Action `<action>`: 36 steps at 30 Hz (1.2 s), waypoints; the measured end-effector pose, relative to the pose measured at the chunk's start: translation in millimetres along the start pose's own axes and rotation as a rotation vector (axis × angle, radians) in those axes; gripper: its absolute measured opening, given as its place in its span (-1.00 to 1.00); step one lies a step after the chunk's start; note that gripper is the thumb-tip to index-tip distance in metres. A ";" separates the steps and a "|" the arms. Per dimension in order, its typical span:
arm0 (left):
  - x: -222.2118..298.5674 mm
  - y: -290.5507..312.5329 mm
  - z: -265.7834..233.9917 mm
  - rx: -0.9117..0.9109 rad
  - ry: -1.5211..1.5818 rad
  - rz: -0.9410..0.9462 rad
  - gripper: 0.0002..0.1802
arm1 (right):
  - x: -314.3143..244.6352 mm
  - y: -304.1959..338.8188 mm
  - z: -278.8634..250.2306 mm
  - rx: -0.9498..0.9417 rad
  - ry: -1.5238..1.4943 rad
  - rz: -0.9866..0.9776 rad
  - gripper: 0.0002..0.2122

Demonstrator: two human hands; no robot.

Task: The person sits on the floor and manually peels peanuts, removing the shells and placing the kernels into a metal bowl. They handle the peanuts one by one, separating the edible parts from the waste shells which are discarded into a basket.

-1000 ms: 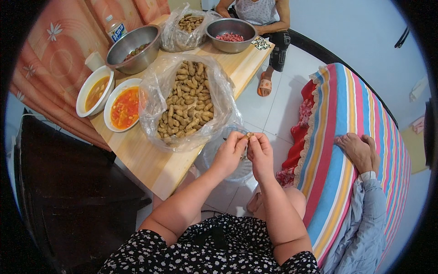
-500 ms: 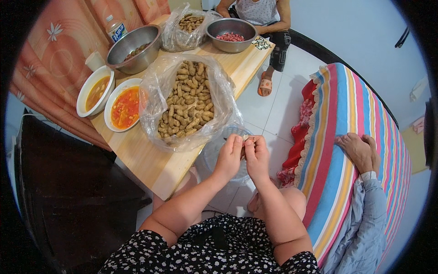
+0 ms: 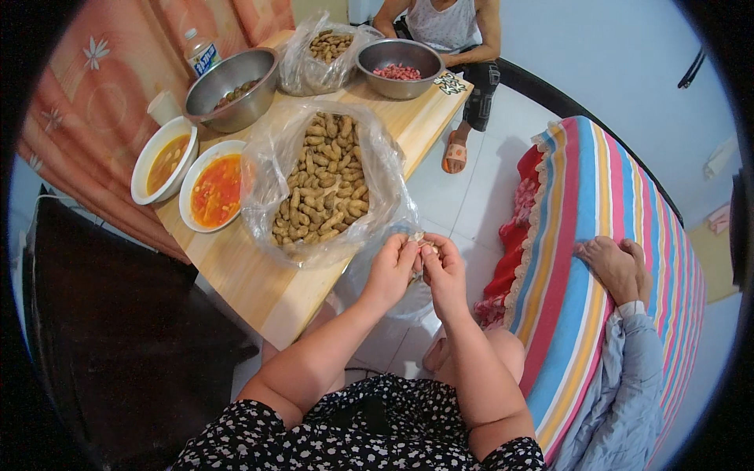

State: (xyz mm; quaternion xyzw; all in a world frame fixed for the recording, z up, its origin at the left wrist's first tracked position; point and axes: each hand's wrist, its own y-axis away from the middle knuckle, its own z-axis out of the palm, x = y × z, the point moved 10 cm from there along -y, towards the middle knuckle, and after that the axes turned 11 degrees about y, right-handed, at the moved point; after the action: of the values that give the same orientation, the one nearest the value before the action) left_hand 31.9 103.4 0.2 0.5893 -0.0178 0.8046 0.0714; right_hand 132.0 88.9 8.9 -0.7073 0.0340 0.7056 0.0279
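Note:
Both of my hands meet just past the table's near right edge, above a pale blue basket [image 3: 360,276] that they partly hide. My left hand [image 3: 388,275] is closed, its thumb and fingers pinching a peanut [image 3: 417,236] from one side. My right hand [image 3: 445,281] pinches the same peanut from the other side. Pale, broken-looking shell shows between the fingertips, though the fingers cover most of it. Nearest to my hands on the table, a clear plastic bag [image 3: 380,161] stands open, full of unshelled peanuts [image 3: 323,182].
On the wooden table [image 3: 271,302] are a soup bowl [image 3: 185,174], a bowl of red-orange food [image 3: 188,213], a steel bowl [image 3: 263,85], another peanut bag [image 3: 297,76] and a bowl of pink kernels [image 3: 402,88]. A person [image 3: 445,27] sits beyond. Someone's feet [image 3: 613,265] rest on a striped bed [image 3: 550,314].
My fingers have shifted a little on the peanut, and more pale shell shows between them. The whole view has tilted slightly, so the table and bed sit a bit lower.

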 end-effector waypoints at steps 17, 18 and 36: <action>-4.4 3.3 6.8 -0.050 0.251 -0.215 -0.81 | 24.3 5.6 -12.7 -0.022 -0.220 0.240 -0.83; -4.8 3.7 6.3 -0.051 0.270 -0.221 -0.81 | 26.4 5.5 -12.2 -0.022 -0.231 0.250 -0.83; -22.0 1.3 9.2 -0.133 0.029 -0.173 -0.77 | 24.0 -1.8 -9.8 -0.072 0.140 0.141 -0.81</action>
State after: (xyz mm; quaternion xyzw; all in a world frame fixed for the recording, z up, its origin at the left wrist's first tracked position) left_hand 46.9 99.0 -17.8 0.5710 -0.0192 0.8009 0.1795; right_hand 142.0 89.6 -15.2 -0.7512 0.0602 0.6554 -0.0496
